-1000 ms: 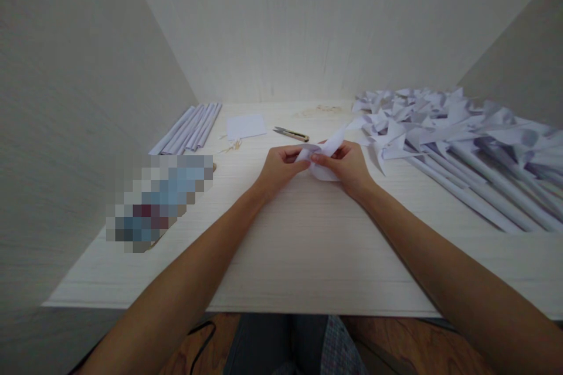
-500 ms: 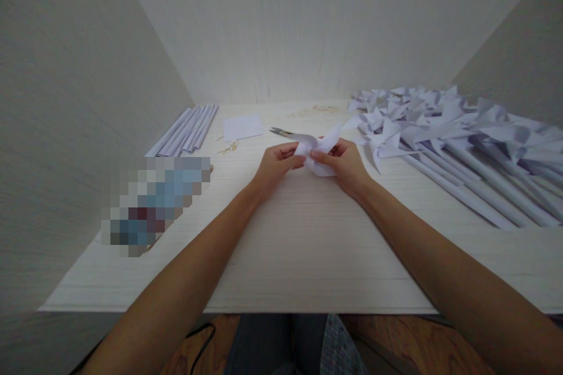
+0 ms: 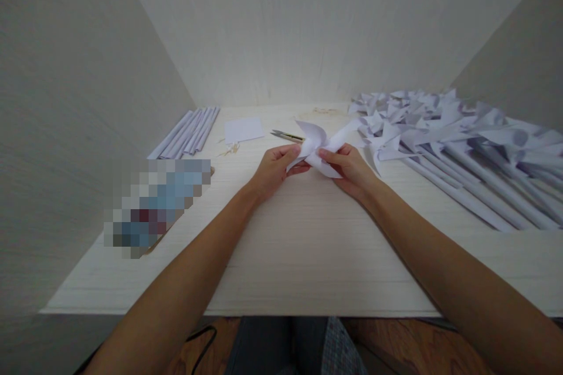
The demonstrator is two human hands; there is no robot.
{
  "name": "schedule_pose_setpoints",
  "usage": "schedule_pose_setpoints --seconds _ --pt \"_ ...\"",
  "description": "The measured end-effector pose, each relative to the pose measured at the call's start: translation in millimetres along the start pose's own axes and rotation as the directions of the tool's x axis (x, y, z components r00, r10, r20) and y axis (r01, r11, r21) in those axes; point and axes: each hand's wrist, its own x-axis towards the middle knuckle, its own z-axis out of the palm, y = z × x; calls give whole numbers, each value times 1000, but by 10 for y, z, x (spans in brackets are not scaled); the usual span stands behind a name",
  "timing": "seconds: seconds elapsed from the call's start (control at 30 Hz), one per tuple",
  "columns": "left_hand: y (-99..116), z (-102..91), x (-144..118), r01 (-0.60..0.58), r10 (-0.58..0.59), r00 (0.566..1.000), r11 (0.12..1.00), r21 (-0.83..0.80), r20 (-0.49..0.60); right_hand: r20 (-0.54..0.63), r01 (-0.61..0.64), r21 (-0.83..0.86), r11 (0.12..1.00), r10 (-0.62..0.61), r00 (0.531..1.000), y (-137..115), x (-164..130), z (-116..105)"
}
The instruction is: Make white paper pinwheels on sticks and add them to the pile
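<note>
Centrally, both hands are pinching a white folded-paper pinwheel head (image 3: 317, 149) above the pale wooden table (image 3: 308, 246): left hand (image 3: 275, 167) is gripping its 9 o'clock edge, right hand (image 3: 349, 170) its 3 o'clock edge. Small metal snips (image 3: 285, 136) are lying at 11 o'clock, finished white paper pinwheels (image 3: 448, 135) at 2 o'clock.

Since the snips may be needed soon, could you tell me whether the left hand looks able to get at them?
Probably yes: the snips lie just beyond the left hand with bare table between, though its fingers now grip the paper pinwheel.
</note>
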Motion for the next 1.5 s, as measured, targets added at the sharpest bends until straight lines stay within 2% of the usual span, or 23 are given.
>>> schedule_pose_setpoints --seconds 0.13,0.3,0.67,0.97,1.3,1.5 --pt "1 -12 -12 3 -4 1000 999 33 21 26 -36 20 999 36 999 -18 -28 15" --pt "-4 -23 -14 27 -28 999 998 51 21 3 -50 3 999 50 999 -29 -45 34" --pt "31 3 -2 100 -97 993 994 41 -61 22 -72 -42 997 73 997 -5 -36 4" --pt "57 10 -8 -17 56 970 987 162 -237 33 -92 -75 993 95 995 -19 -56 30" --pt "59 2 -1 -46 98 969 974 223 -227 17 -94 -109 990 96 995 -5 -44 20" --pt "54 -2 -9 -32 73 978 978 208 -195 30 -77 -117 990 81 996 -5 -48 27"
